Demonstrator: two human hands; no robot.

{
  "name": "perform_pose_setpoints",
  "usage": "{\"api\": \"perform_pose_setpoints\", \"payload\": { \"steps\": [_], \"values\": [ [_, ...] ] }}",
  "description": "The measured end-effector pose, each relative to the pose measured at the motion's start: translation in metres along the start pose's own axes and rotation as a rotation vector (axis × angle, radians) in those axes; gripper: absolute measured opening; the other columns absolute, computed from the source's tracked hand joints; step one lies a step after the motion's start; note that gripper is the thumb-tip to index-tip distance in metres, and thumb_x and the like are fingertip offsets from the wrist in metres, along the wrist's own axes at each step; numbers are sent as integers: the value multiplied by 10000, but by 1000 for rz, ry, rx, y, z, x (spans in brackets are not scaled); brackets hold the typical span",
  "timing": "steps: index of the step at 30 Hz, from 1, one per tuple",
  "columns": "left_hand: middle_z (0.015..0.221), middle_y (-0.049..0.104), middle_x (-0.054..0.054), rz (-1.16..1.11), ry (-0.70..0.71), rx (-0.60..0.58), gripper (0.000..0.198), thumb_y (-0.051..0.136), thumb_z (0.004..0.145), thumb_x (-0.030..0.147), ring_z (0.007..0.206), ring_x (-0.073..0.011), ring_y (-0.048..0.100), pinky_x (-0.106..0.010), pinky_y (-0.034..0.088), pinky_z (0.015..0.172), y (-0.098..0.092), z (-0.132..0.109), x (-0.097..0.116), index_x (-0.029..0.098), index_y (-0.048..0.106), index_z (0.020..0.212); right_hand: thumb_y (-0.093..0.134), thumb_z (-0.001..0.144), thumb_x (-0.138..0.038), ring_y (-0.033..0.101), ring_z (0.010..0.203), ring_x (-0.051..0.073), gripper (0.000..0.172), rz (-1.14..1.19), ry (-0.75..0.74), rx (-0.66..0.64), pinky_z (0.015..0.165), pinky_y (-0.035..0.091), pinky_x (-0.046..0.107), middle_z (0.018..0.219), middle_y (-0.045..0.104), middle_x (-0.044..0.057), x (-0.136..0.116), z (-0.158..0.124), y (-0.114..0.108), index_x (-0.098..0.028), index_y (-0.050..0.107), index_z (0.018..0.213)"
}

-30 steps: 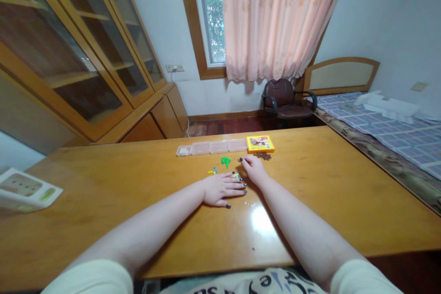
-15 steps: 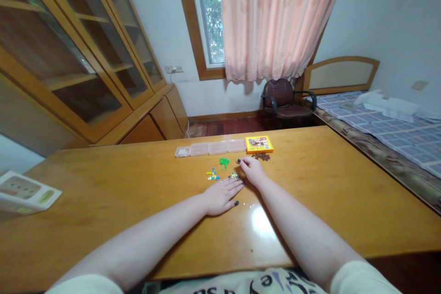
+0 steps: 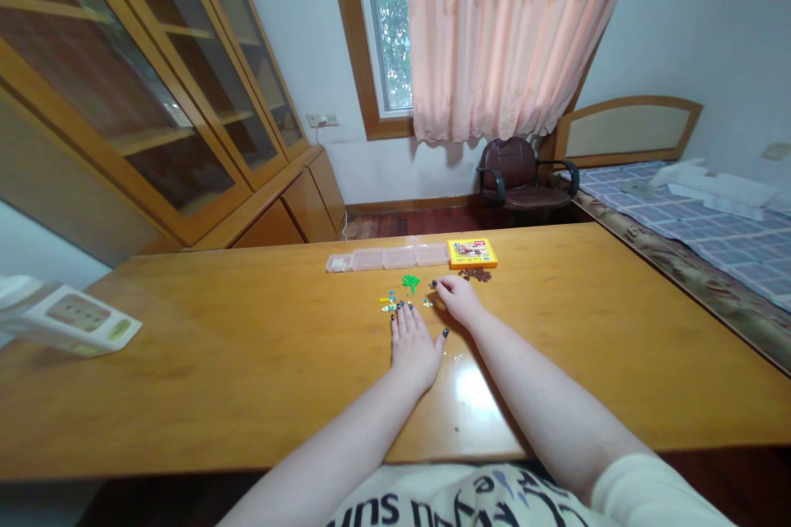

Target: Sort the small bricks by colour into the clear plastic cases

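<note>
My left hand [image 3: 415, 350] rests palm down on the table [image 3: 259, 354], fingers stretched out and thumb apart. Its fingertips are beside small blue, yellow and white pieces [image 3: 389, 305]. My right hand [image 3: 461, 298] is closed in a pinch just right of the green pieces [image 3: 410, 282]; whatever its fingertips hold is too small to name. Between the hands lie a few small blue and pale pieces [image 3: 428, 303]. Behind the right hand, a pile of brown pieces [image 3: 475, 274] lies in front of a yellow box [image 3: 472, 253].
A row of clear plastic trays [image 3: 399, 258] stands along the far side, left of the yellow box. On the left is a white carton with a window [image 3: 92, 319]. Beyond the table are an office chair [image 3: 512, 173] and a bed [image 3: 692, 198].
My left hand has turned and swung left, uncovering the small pieces between the hands. My right hand stays pinched near the green pieces. The view has shifted slightly.
</note>
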State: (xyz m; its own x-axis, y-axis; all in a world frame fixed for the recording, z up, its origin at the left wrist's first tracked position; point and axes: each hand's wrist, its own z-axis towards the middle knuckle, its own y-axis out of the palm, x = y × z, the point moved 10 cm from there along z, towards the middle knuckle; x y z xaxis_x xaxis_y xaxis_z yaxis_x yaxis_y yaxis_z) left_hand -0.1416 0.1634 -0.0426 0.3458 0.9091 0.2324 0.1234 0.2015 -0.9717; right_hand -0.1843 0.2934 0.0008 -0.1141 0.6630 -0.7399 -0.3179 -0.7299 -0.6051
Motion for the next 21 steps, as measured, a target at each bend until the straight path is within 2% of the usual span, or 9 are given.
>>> {"api": "perform_pose_setpoints", "payload": {
  "steps": [2, 5, 7, 9, 10, 12, 14, 16, 21],
  "values": [
    [1499, 90, -281, -60, -2, 60, 783, 302, 881, 521, 1387, -417, 51, -636, 117, 1077, -13, 3, -9, 2, 118, 1438, 477, 860, -294, 564, 722, 168, 268, 5, 5, -3, 672, 396, 261, 740, 661, 46, 1, 0, 1, -161, 687, 761],
    [1519, 55, -241, -148, 30, 184, 706, 279, 915, 466, 1403, -363, 44, -609, 138, 1089, -47, 8, -32, 64, 75, 1459, 470, 860, -293, 553, 702, 162, 275, 6, 3, -8, 653, 385, 254, 714, 647, 39, 0, 0, 1, -158, 679, 743],
    [1529, 113, -192, -153, 143, 225, 658, 322, 921, 418, 1410, -320, 88, -572, 147, 1107, -70, 11, -40, 132, 99, 1470, 465, 861, -289, 549, 693, 162, 279, 0, -4, -12, 643, 378, 253, 701, 639, 37, -2, 0, 1, -157, 671, 726],
    [1530, 154, -155, -92, 377, 169, 665, 397, 900, 404, 1411, -292, 115, -530, 130, 1129, -80, 10, -32, 160, 154, 1469, 465, 861, -284, 552, 698, 163, 277, -3, -14, -16, 647, 376, 254, 709, 643, 41, -3, 0, 1, -156, 669, 724],
    [1528, 183, -130, -45, 526, 94, 671, 451, 875, 412, 1410, -295, 118, -528, 106, 1132, -78, 6, -23, 190, 210, 1460, 467, 860, -282, 556, 704, 164, 273, -3, -17, -17, 652, 377, 254, 720, 648, 43, -4, 0, 2, -156, 671, 730],
    [1493, 308, -45, 31, 867, -139, 641, 549, 816, 446, 1401, -286, 176, -517, 73, 1138, -60, -12, -3, 311, 341, 1407, 470, 859, -283, 560, 711, 166, 267, 1, -18, -22, 660, 381, 256, 739, 658, 46, -4, 1, 3, -157, 676, 744],
    [1454, 382, 15, 59, 1096, -311, 618, 604, 773, 471, 1384, -270, 239, -494, 69, 1145, -45, -31, 8, 398, 404, 1353, 472, 858, -287, 561, 704, 166, 266, 8, -10, -29, 659, 386, 256, 736, 662, 43, -3, 1, 4, -158, 678, 749],
    [1453, 383, 27, 52, 1178, -362, 621, 608, 769, 480, 1372, -262, 272, -479, 84, 1147, -36, -35, 14, 413, 400, 1350, 475, 857, -288, 564, 703, 167, 266, 18, -1, -26, 662, 392, 258, 731, 663, 42, -1, 1, 4, -158, 680, 749],
    [1495, 294, -22, 46, 1095, -276, 544, 468, 874, 384, 1377, -259, 262, -481, 158, 1136, -27, -19, 20, 347, 340, 1402, 474, 858, -281, 578, 730, 170, 264, 44, 32, -24, 672, 405, 263, 758, 676, 48, 6, 2, 5, -159, 696, 784]
  ]
}}
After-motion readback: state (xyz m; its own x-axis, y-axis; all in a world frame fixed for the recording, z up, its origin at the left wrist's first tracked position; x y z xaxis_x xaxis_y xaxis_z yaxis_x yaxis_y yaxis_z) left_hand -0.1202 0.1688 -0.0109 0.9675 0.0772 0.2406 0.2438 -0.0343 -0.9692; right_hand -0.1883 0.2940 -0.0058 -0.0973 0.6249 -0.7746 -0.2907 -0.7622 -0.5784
